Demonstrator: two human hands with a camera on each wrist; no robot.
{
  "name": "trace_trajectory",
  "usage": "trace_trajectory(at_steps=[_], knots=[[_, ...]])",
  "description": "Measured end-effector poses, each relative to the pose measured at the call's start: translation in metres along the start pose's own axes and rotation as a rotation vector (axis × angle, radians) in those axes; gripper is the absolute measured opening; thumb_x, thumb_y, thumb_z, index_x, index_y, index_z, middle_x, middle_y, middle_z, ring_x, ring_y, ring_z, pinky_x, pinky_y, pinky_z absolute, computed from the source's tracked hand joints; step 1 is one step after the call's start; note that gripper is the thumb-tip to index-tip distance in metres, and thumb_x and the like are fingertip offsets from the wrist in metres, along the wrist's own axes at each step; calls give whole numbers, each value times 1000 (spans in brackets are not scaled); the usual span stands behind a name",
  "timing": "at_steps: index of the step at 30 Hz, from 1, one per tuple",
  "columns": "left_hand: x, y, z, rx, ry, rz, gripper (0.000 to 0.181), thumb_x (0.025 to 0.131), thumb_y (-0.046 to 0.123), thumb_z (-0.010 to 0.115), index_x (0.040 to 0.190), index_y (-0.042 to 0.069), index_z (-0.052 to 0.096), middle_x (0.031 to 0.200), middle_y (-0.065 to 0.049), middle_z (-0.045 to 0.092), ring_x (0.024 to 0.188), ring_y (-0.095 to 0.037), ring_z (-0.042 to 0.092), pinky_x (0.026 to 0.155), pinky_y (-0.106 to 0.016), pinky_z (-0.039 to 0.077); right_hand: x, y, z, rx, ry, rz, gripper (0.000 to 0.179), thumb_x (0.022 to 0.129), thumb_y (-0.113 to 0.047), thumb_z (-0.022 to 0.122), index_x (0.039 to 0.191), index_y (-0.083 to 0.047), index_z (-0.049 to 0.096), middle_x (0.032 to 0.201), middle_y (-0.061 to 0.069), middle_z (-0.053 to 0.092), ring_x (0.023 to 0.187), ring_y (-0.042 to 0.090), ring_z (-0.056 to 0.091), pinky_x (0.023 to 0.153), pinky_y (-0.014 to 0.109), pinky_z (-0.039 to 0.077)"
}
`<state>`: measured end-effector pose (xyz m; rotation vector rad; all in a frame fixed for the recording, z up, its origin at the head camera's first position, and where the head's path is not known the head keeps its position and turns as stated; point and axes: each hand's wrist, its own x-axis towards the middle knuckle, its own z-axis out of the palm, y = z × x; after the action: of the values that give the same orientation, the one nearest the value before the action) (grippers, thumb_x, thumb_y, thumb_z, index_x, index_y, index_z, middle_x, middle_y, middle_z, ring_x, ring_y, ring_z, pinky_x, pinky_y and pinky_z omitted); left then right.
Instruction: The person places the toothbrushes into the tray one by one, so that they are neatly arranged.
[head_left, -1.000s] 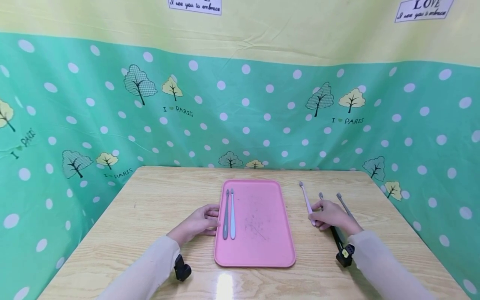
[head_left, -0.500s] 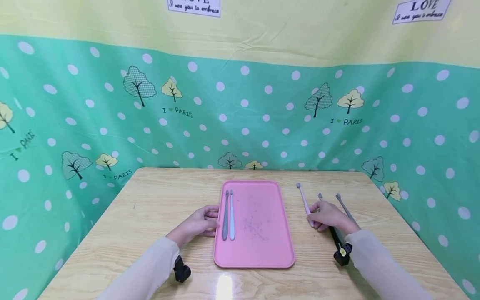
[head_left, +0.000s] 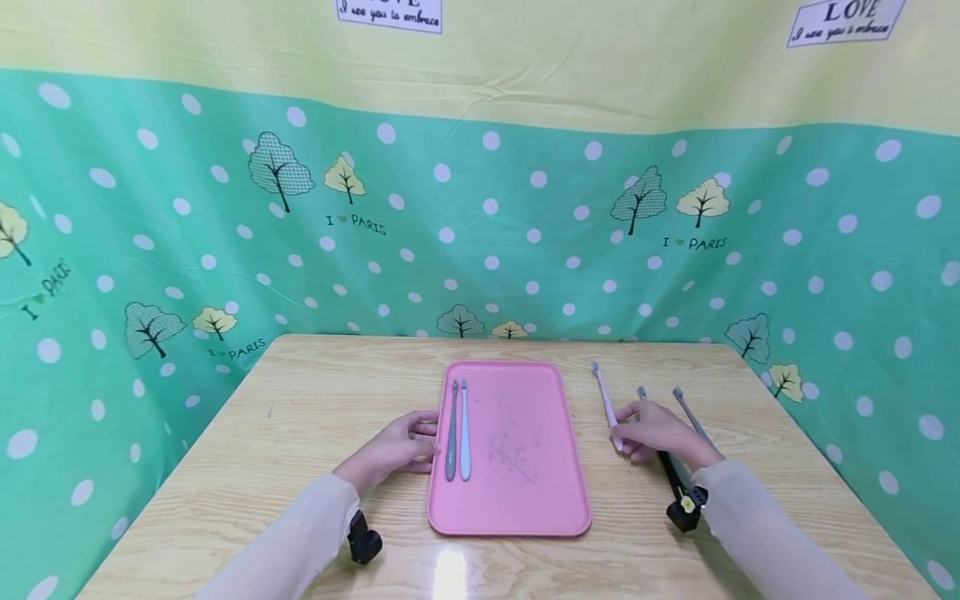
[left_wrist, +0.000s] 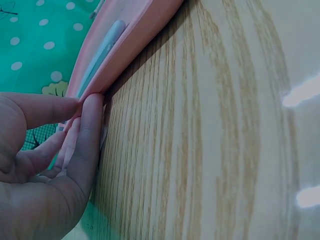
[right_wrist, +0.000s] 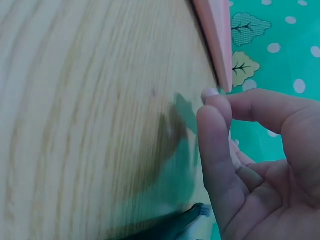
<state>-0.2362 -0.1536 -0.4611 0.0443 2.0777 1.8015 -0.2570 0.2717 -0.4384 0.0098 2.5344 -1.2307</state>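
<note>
My left hand [head_left: 393, 448] pinches the left rim of a pink tray [head_left: 525, 504] between thumb and finger, as the left wrist view shows. Along the tray's left side lie a dark grey toothbrush [head_left: 452, 442] and a light blue toothbrush [head_left: 465, 437], side by side, heads away from me. To the right of the tray, my right hand [head_left: 656, 431] pinches a pale pink toothbrush [head_left: 605, 398] near its handle end, its head pointing away. In the right wrist view only the tip of that handle [right_wrist: 209, 94] shows past the fingertips.
Right of the pink brush lie a dark toothbrush [head_left: 642, 392], mostly hidden by the right hand, and a grey toothbrush [head_left: 692, 414], partly behind the wrist. A wooden table [head_left: 337, 375] carries everything. A green dotted curtain [head_left: 525, 208] hangs behind it.
The pink toothbrush has shifted slightly left, its head swinging a little toward the tray. My right hand has moved only slightly; the left hand and the tray stay in place.
</note>
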Motion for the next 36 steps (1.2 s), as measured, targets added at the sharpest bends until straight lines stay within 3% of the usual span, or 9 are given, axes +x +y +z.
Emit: trace_trajectory(at_steps=[19,26,36], knots=[[0,0,0,-20,3,15,68,87,-5,65,149,-3,38,126,-22,50,99,-27,62,81,-41,63,-7,-30,18,182,-178,-139,48,96,-16,66,130,13,48,85,12,67,72,16,64,63,29,62],[0,0,1,-20,-2,24,67,87,-6,64,149,-4,38,125,-22,50,98,-27,62,81,-41,63,-3,-43,34,230,-243,-168,51,94,-15,68,131,14,47,85,12,68,72,16,65,62,27,61],[0,0,1,-29,8,18,68,87,-6,65,149,-4,38,124,-21,49,98,-27,61,80,-41,63,2,-61,65,241,-315,-208,41,93,-13,68,121,11,52,86,14,69,70,16,65,60,26,61]])
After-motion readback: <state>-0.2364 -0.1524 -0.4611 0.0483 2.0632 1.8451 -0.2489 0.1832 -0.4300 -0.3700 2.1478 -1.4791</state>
